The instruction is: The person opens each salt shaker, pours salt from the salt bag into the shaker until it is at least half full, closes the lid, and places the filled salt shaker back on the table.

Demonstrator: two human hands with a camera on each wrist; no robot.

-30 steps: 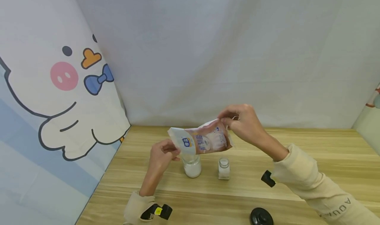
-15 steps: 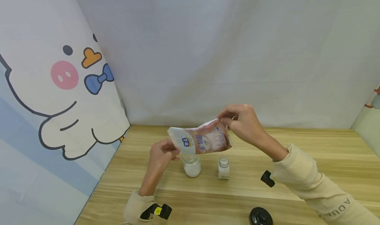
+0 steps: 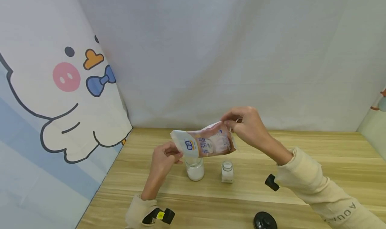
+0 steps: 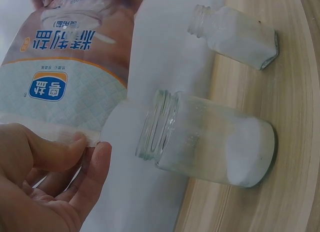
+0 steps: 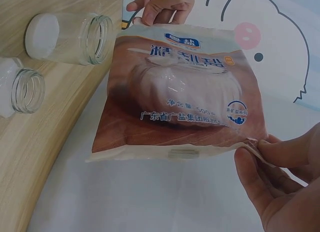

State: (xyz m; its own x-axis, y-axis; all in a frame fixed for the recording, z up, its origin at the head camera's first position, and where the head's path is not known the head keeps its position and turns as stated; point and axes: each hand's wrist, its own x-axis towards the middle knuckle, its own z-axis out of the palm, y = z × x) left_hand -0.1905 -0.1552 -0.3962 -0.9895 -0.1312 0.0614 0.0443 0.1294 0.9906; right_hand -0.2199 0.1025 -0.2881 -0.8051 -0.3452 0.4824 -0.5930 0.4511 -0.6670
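Observation:
A brown and pale blue bag of salt (image 3: 215,142) is held up off the table, tilted, its pale end lower on the left. My left hand (image 3: 162,160) pinches a corner of that pale end between thumb and fingers, as the left wrist view shows on the bag's white edge (image 4: 50,129). The opposite brown end is pinched at one corner by my right hand (image 3: 248,126). Just under the pale end stands a round glass jar (image 3: 196,172) with white salt in its bottom; the bag overlaps its mouth in the head view.
A smaller square glass jar (image 3: 227,173), without a lid and largely filled with white, stands right of the round one. Nearer the front lies a black round lid (image 3: 265,219). A pale cloth (image 3: 241,54) hangs behind the wooden table (image 3: 316,148), and a cartoon-printed one (image 3: 36,88) on the left.

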